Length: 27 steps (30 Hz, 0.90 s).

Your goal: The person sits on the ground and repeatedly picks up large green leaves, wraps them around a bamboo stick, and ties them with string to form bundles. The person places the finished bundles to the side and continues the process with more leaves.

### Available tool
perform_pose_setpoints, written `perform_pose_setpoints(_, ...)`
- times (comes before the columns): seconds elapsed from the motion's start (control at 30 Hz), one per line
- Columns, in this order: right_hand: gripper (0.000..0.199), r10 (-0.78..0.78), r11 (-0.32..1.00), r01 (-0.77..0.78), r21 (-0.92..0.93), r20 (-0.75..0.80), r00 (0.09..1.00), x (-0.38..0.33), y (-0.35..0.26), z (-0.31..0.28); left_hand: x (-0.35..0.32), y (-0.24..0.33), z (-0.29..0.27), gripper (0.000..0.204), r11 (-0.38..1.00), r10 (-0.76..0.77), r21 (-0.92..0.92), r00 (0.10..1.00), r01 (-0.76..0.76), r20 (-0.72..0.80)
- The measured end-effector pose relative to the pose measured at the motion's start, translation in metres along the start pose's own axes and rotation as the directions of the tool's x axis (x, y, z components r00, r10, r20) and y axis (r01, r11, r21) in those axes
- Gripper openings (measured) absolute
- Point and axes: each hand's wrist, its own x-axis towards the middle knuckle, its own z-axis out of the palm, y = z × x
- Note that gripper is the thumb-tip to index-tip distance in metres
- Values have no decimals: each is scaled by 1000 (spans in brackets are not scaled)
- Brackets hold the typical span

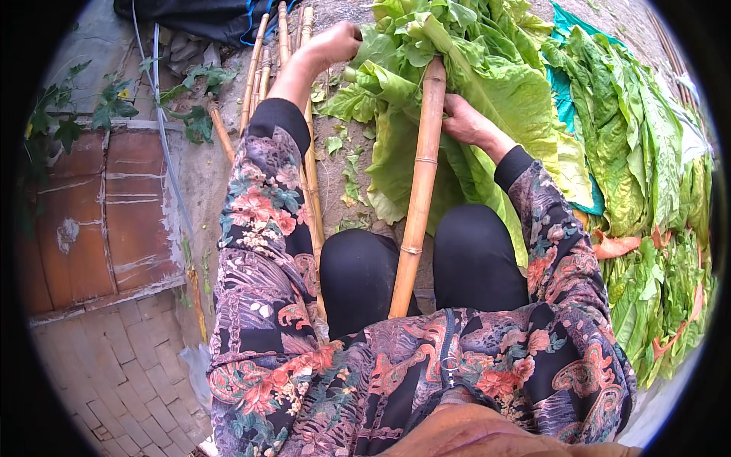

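The person sits with a bamboo pole [417,190] running up between the knees, its far end buried in a bunch of big green leaves [457,84]. The left hand [333,42] reaches forward and closes on the leaf edge at the upper left of the bunch, fingers curled out of sight into the greenery. The right hand [464,122] lies just right of the pole, pressed among the leaves; its fingers are hidden, so I cannot tell whether it grips or merely rests there. More bamboo poles [278,53] lie on the ground to the left, beside the left forearm. A long heap of leaves [647,190] stretches along the right side, partly over a teal sheet [563,91]. A worn red-brown board [106,213] and brick paving [122,381] fill the lower left.
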Motion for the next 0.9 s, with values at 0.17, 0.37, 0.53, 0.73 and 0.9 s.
perform_pose_setpoints(0.17, 24, 1, 988, 70, 141, -451, 892, -14, 1, 12, -40, 158, 45, 23, 857, 275, 438, 960, -270, 51)
perform_pose_setpoints(0.37, 42, -139, 919, 338, 204, -634, 761, 43, 54, 23, -94, 138, 192, 23, 955, 214, -171, 962, -243, -170)
perform_pose_setpoints(0.53, 53, -254, 916, 81, -393, -410, 876, -79, 14, -3, -80, 129, 191, 26, 741, -157, -648, 984, 175, 86)
perform_pose_setpoints(0.73, 26, 159, 555, -811, -188, -932, 325, -404, 105, -82, -81, 97, 196, 27, 836, -74, -547, 996, 33, -54)
perform_pose_setpoints(0.9, 47, 447, 70, -996, -52, -891, 78, -484, 133, -29, -57, 78, 194, 23, 873, -247, -449, 966, 191, -69)
